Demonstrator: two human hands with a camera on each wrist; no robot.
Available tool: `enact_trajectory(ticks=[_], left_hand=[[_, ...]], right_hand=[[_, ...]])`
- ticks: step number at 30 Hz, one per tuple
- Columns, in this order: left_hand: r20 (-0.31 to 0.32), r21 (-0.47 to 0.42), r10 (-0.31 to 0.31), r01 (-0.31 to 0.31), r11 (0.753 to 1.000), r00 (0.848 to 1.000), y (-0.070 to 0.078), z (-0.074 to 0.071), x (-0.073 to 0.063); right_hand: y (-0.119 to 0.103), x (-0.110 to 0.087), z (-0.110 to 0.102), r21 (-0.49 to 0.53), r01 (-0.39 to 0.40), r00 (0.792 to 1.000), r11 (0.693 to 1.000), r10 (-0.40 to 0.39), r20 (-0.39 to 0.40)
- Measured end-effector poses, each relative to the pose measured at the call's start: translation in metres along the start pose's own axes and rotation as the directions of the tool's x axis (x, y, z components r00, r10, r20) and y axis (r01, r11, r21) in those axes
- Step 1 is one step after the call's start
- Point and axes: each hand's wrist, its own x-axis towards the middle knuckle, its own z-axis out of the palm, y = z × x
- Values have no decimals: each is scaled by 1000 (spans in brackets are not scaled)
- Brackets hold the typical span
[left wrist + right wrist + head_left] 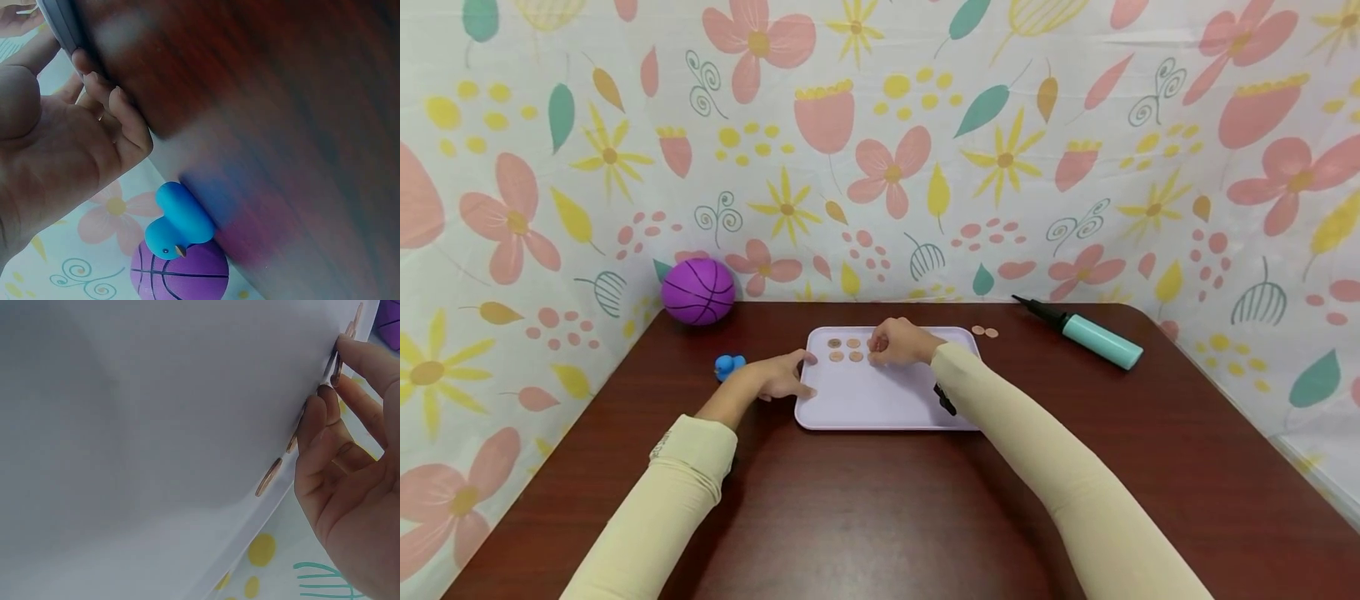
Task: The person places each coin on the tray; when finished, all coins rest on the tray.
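A pale lilac tray (880,408) lies on the table with several copper-coloured coins (856,357) in rows near its upper left. My left hand (781,375) holds the tray's left rim, thumb and a finger spread along it; the left wrist view shows its other fingers bent against the tray's side. Over the tray, my right hand (901,342) pinches a coin (337,370) between thumb and finger, close to the tray surface. More coins (269,477) lie beside and below those fingers in the right wrist view, partly covered by them.
Two coins (985,332) lie on the brown table (850,517) beyond the tray's upper right corner. A teal hand pump (1101,340) is at the far right. Left of the tray sit a blue rubber duck (728,367) and a purple ball (698,292). Flowered cloth (880,250) hangs behind.
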Motion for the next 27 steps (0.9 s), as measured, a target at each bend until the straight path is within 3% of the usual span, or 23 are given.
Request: enact_trajectory(ticks=[6,11,20,27], left_hand=[[6,7,1,-1,1000,1000,4,1,2],[13,-1,-6,6,1000,1000,4,1,4],[2,18,10,-10,1000,1000,0,1,-1],[-1,18,28,-28,999,1000,1,1,-3]], right_hand=[[1,-6,-4,-10,-26,1000,1000,26,14],[12,-17,-21,-13,-14,1000,1000,13,-3],[69,-51,-50,11,-43,990,999,45,-133],[110,-79,-61,92,-121,957,988,141,-253]])
